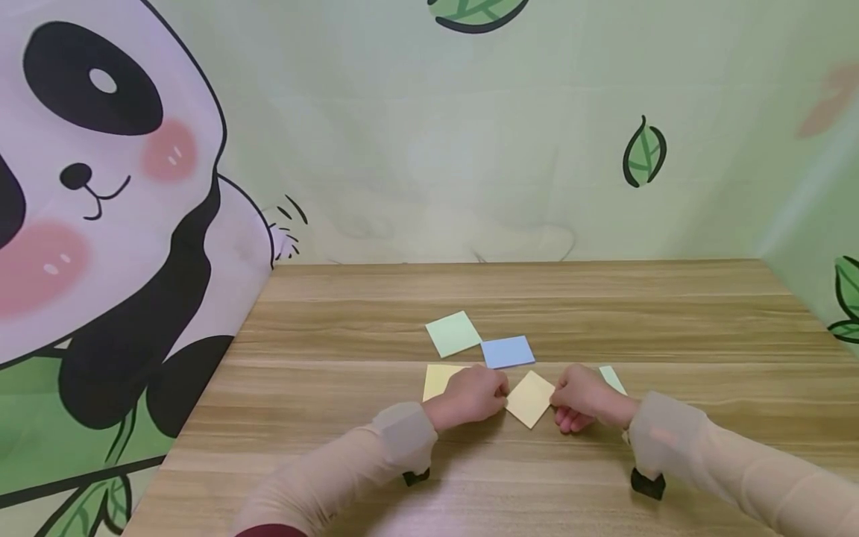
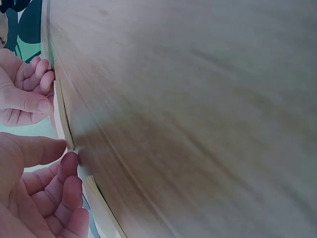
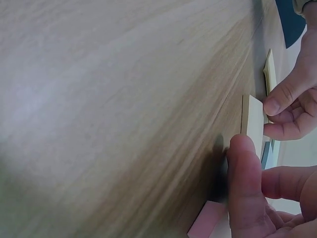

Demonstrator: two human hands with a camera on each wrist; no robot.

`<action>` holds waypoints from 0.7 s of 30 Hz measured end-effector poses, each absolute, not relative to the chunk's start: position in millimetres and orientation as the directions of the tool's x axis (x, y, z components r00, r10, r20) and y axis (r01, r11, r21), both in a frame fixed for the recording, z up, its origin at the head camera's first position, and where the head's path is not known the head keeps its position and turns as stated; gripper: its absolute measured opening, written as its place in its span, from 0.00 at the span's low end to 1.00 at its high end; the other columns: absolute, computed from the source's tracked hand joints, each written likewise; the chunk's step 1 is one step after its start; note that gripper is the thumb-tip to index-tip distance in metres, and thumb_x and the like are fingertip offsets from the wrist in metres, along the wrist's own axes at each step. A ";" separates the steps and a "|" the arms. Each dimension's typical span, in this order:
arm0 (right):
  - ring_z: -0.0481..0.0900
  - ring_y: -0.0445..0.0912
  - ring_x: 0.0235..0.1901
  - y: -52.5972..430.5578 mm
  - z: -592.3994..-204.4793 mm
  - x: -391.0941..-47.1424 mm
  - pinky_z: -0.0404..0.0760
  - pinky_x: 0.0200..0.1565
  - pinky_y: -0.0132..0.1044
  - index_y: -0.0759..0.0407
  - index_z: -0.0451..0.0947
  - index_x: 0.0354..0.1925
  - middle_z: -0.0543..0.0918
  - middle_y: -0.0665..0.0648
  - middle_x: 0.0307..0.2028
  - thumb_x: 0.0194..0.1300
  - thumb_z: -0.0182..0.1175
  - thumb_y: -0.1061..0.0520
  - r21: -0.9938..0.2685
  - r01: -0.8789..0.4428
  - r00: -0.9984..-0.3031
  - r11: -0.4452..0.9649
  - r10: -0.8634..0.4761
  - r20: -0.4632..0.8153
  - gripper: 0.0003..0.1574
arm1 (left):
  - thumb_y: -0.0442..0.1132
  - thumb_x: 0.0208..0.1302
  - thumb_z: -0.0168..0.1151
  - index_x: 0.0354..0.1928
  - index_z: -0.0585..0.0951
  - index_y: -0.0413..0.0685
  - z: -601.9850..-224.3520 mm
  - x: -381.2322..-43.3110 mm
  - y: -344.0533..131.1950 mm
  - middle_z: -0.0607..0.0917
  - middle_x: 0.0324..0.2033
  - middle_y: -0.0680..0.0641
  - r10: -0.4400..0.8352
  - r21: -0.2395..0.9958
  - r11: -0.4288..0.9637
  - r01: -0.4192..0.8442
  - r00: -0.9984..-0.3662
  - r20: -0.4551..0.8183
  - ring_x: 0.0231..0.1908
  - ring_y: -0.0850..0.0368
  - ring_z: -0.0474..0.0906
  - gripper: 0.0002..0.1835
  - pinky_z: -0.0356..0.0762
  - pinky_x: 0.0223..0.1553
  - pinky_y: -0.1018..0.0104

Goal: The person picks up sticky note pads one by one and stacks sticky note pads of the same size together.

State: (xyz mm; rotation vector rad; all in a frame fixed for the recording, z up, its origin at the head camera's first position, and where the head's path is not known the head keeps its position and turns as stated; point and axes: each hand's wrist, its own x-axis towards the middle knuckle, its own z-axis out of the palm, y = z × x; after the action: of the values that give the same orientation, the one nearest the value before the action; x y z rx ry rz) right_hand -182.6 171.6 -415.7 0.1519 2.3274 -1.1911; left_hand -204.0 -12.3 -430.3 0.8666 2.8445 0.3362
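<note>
A cream sticky note pad lies on the table, turned like a diamond, with a hand at each side corner. My left hand pinches its left corner between thumb and index finger. At the opposite corner, the thumb and index finger of my right hand pinch it. Seen edge-on in the right wrist view, the cream pad is fairly thick. A yellow pad is partly covered by my left hand. Beside my right hand, a pale green pad is partly hidden.
Farther back on the wooden table lie a mint green pad and a blue pad, their corners nearly meeting. In the right wrist view, a pink pad sits near my right fingers. A printed panda backdrop stands behind the table.
</note>
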 end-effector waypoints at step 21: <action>0.73 0.39 0.11 170.3 -418.7 -184.0 0.74 0.16 0.29 0.68 0.72 0.25 0.76 0.53 0.13 0.56 0.51 0.66 -0.718 0.314 -0.861 0.621 -0.132 -0.491 0.06 | 0.41 0.49 0.62 0.23 0.80 0.52 -423.7 -196.7 -8.3 0.78 0.20 0.57 0.575 0.267 0.800 0.537 -0.813 -0.089 0.20 0.66 0.66 0.03 0.62 0.18 0.74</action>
State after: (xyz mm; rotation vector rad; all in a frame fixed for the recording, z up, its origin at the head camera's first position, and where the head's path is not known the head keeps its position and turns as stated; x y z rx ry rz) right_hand -184.0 170.3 -418.7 0.1426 2.3385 -1.1718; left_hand -196.7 -8.3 -423.7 0.8781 2.8215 0.3450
